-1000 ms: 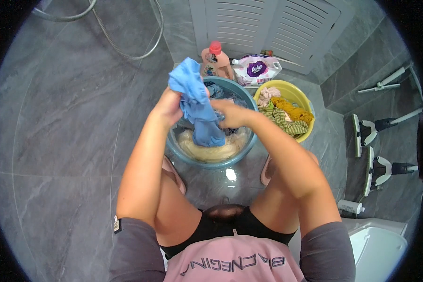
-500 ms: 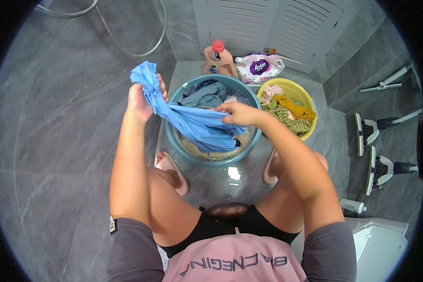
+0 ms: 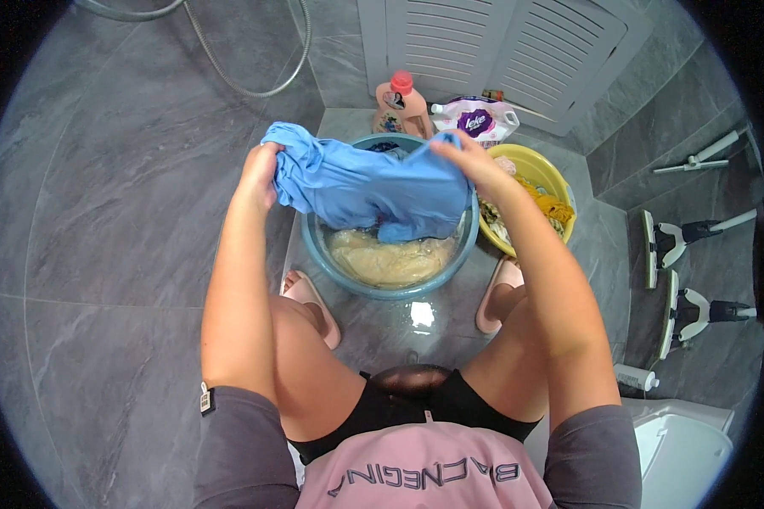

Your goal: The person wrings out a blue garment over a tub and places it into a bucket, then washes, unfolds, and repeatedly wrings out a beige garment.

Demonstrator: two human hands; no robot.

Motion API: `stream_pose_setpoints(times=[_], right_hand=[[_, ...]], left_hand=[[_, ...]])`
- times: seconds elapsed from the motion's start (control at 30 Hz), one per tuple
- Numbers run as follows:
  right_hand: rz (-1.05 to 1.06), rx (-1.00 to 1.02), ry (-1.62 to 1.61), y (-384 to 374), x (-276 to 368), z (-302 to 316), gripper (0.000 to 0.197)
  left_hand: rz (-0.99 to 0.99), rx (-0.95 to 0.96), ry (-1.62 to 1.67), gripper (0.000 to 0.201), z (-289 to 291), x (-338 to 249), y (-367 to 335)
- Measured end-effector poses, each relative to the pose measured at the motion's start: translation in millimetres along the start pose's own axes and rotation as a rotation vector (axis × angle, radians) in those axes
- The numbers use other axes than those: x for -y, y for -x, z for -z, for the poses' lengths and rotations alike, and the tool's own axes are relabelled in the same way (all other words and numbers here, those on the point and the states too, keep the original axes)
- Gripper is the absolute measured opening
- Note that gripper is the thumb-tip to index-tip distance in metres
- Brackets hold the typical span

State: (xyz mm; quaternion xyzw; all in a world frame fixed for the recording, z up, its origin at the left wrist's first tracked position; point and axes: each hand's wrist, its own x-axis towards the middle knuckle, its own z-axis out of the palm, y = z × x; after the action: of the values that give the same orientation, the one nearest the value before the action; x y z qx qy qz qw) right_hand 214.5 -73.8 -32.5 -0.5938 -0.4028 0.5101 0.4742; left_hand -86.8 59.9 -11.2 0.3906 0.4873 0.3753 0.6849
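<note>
A blue cloth garment (image 3: pixel 373 187) hangs stretched between my two hands over a round blue basin (image 3: pixel 316 246). My left hand (image 3: pixel 263 174) grips its bunched left end, beyond the basin's left rim. At the upper right corner, my right hand (image 3: pixel 474 161) is closed on the fabric, near the basin's right rim. Below the garment, a cream-coloured cloth (image 3: pixel 390 259) lies in water in the basin. Dark clothes show only in part behind the blue fabric.
To the right stands a yellow basin (image 3: pixel 560 182) with several coloured clothes. A pink bottle (image 3: pixel 403 110) and a white-and-purple pouch (image 3: pixel 475 121) stand behind, before a grey louvred door (image 3: pixel 484 51). A shower hose (image 3: pixel 301 51) hangs at upper left. Two mops (image 3: pixel 692 305) lean at the right.
The twisted blue garment is now spread wide between my hands. My right hand has moved up and right, my left slightly right. More of the cream cloth shows.
</note>
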Motion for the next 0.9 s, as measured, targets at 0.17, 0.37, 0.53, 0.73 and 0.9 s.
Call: stream_pose_setpoints(times=[0.17, 0.37, 0.53, 0.73, 0.9], right_hand=[[0.244, 0.271, 1.155, 17, 3, -23, 0.047], [0.018, 0.078, 0.241, -9, -15, 5, 0.021], [-0.013, 0.058, -0.42, 13, 19, -53, 0.029], [0.364, -0.185, -0.095, 0, 6, -64, 0.023], [0.648, -0.215, 0.51, 33, 15, -131, 0.037]], left_hand=[[0.0, 0.154, 0.192, 0.024, -12, -2, 8], [-0.049, 0.407, -0.416, 0.05, -29, 2, 22], [-0.167, 0.958, -1.004, 0.064, -49, 38, 13], [0.212, 0.423, 0.393, 0.047, -89, 53, 1], [0.006, 0.263, 0.359, 0.046, -94, 73, 2]])
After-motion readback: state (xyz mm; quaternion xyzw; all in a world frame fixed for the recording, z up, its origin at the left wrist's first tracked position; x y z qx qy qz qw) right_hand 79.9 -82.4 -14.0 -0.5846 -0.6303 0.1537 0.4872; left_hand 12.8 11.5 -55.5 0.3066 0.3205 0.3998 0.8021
